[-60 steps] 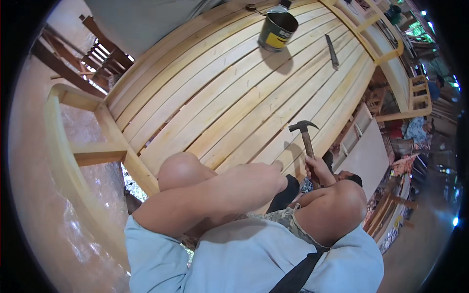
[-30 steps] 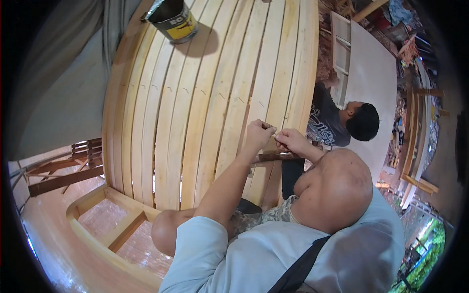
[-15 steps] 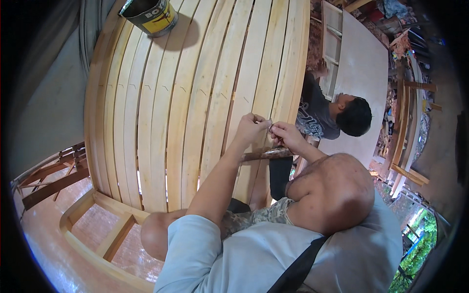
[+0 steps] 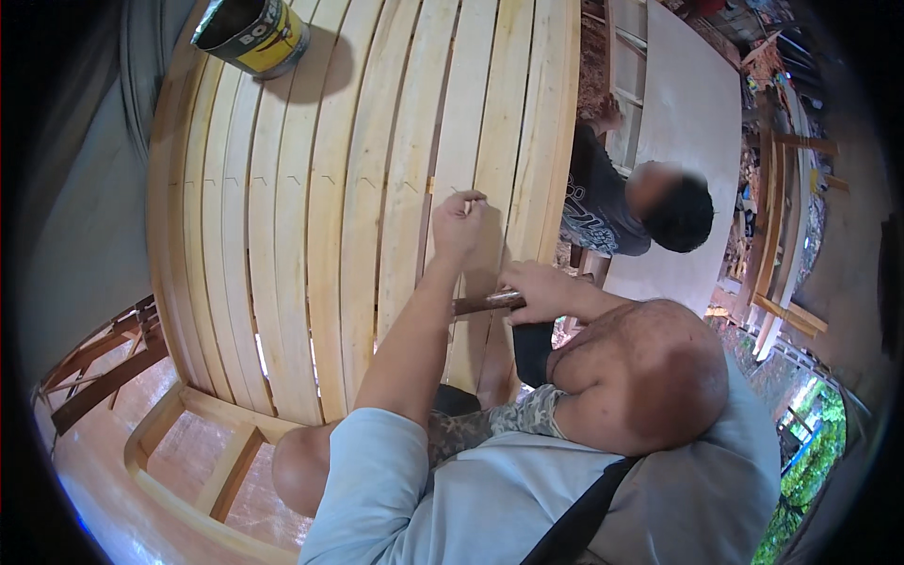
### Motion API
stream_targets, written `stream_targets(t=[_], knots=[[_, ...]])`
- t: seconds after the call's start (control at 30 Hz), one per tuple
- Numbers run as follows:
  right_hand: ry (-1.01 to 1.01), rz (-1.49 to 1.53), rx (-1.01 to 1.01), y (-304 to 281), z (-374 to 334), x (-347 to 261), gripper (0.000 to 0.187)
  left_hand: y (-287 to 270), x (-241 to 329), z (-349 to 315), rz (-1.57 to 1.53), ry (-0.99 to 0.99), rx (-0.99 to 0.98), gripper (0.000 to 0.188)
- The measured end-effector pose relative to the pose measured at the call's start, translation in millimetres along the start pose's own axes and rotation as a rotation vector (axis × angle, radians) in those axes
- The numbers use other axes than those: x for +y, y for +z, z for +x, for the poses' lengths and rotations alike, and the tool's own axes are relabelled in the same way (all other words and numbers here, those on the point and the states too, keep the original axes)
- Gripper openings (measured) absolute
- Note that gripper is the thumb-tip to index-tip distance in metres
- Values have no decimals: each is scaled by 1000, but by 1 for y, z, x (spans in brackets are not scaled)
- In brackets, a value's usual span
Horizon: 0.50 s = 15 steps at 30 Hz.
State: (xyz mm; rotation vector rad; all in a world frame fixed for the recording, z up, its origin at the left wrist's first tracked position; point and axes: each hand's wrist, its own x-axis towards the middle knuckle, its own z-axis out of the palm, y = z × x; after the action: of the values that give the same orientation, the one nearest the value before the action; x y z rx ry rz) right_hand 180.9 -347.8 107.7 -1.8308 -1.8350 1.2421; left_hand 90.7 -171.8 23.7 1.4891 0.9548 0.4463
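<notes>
My left hand [image 4: 459,226] rests on a pale wooden slat with its fingers pinched together. Whatever small thing it may hold is too tiny to make out. A brown, rounded wooden handle [image 4: 482,303] lies across the slats close to my knees. My right hand [image 4: 544,290] is around that handle, fingers above it and thumb below. What the handle belongs to is partly hidden by the hand. Beneath it shows a black shape [image 4: 534,353] that I cannot identify. The slats form a long panel [image 4: 330,217] with short dark pencil-like marks in a row across it.
A black and yellow can [image 4: 273,47] stands at the panel's far left. Beyond the right edge, a person in a dark shirt [image 4: 603,207] works beside a large pale board [image 4: 687,104]. A curved wooden frame [image 4: 179,490] lies at lower left. Lumber [image 4: 777,207] is stacked at right.
My hands, pinched together over the slats before, have parted. The left has moved left and away from me; the right has come down onto the wooden handle. The view has shifted slightly.
</notes>
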Motion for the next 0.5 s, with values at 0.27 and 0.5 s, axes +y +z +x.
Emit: stream_targets(t=[0.27, 0.5], knots=[[97, 0, -37, -26, -51, 32, 38, 26, -10, 7, 137, 113, 2, 14], [435, 416, 303, -10, -139, 77, 31, 42, -3, 4, 147, 172, 5, 12]])
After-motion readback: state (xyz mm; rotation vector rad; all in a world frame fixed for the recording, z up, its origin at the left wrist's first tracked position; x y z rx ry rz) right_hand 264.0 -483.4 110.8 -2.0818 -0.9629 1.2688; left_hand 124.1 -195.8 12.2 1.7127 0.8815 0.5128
